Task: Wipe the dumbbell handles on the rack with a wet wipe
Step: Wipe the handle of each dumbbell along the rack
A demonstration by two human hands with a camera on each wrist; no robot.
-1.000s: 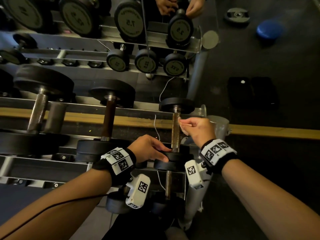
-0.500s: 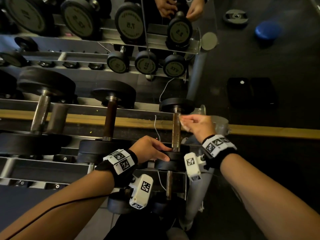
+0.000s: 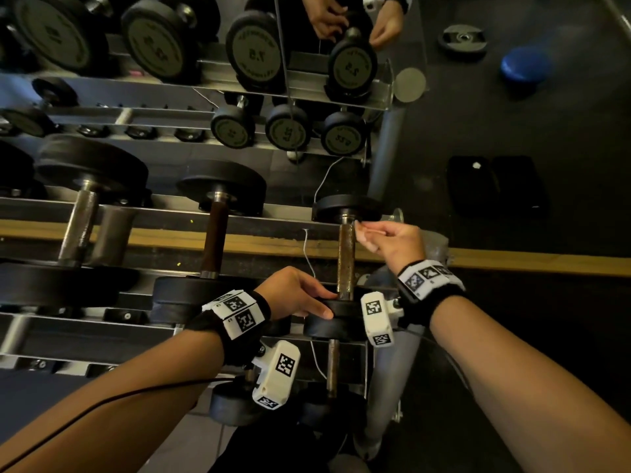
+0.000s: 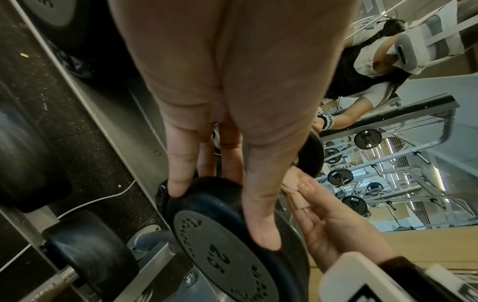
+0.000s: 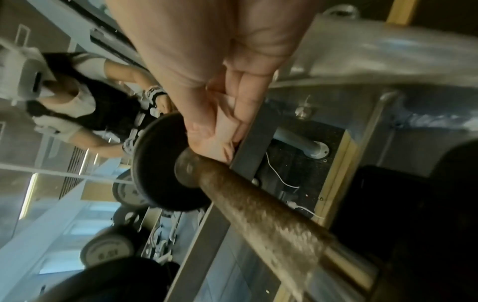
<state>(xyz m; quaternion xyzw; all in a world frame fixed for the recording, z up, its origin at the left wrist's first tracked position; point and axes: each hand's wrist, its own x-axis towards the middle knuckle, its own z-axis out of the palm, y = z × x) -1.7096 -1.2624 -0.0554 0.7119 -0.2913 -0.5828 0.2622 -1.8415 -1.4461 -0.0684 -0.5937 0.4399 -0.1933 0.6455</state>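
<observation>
A small dumbbell lies on the rack at the right end, its rusty handle [image 3: 345,261] running away from me. My left hand [image 3: 327,305] grips its near weight head [image 3: 336,322], marked 2.5 [image 4: 220,257], with fingers curled over the rim. My right hand [image 3: 358,230] pinches a folded pale wet wipe [image 5: 225,122] against the far end of the handle [image 5: 258,208], right by the far weight head [image 3: 346,208]. Most of the wipe is hidden inside the fingers in the head view.
Two larger dumbbells [image 3: 215,233] [image 3: 82,227] sit on the rack to the left. A mirror behind reflects the rack and my hands. A grey rack post [image 3: 386,158] stands right of the dumbbell. A white cable [image 3: 309,254] hangs beside the handle. A weight plate [image 3: 462,39] and a blue disc [image 3: 522,64] lie on the floor.
My right hand has slid with the wipe along the handle from its middle up to the far end. The left hand has stayed on the near weight head.
</observation>
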